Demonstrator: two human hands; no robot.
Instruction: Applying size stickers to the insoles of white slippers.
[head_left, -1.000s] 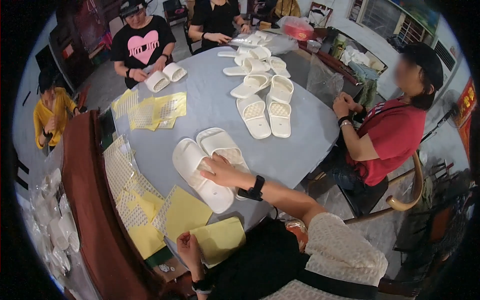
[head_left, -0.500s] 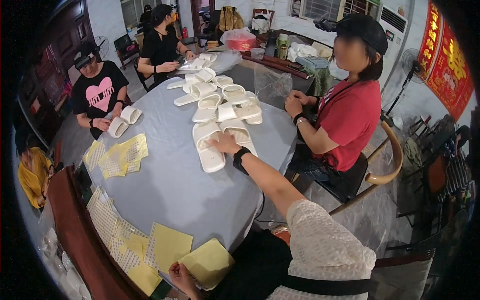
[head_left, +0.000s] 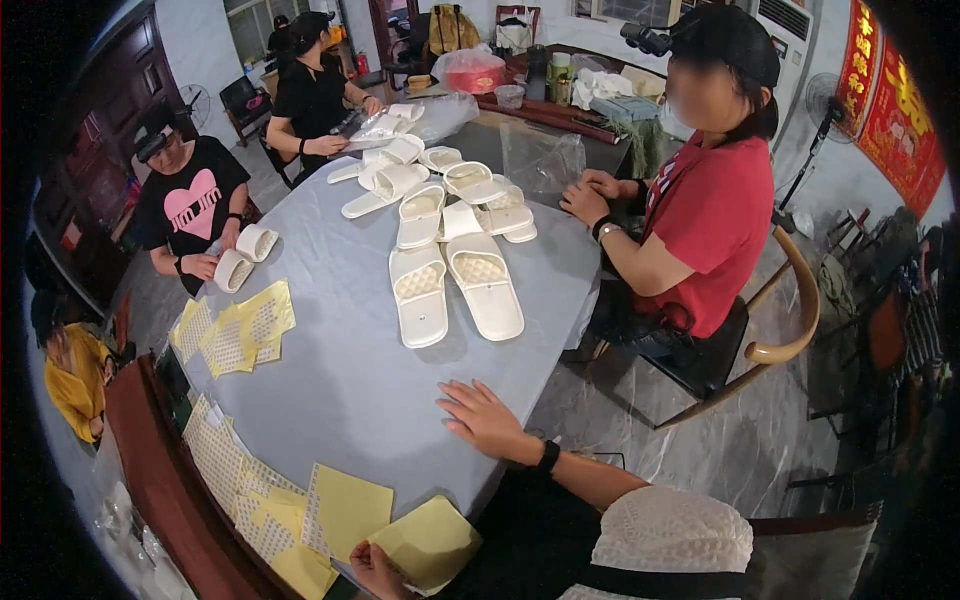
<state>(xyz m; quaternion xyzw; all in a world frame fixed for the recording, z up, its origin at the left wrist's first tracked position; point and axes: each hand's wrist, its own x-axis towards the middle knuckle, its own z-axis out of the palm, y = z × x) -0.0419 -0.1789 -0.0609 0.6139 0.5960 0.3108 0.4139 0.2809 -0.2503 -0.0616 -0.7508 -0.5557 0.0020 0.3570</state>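
Table (head_left: 340, 390) under the right hand (head_left: 487, 420): pale grey-blue cloth, plain. Black wristband (head_left: 547, 456) on that wrist; sleeve (head_left: 670, 530) behind it white w/ fine dotted knit, over black. Left hand (head_left: 375, 572) pinches a plain yellow sheet (head_left: 428, 540); beside it, more yellow sheets (head_left: 345, 508), some white w/ a small dot grid. Ahead of the right hand: pair of cream-white slippers (head_left: 455, 285), insoles w/ raised dot pattern; further off, more slippers (head_left: 440, 185), same cream. Far left of hands, yellow perforated sheets (head_left: 240, 325), poss. honeycomb, blurry. Person to the right: red shirt (head_left: 712, 225). Person left: black tee w/ pink heart (head_left: 192, 205).
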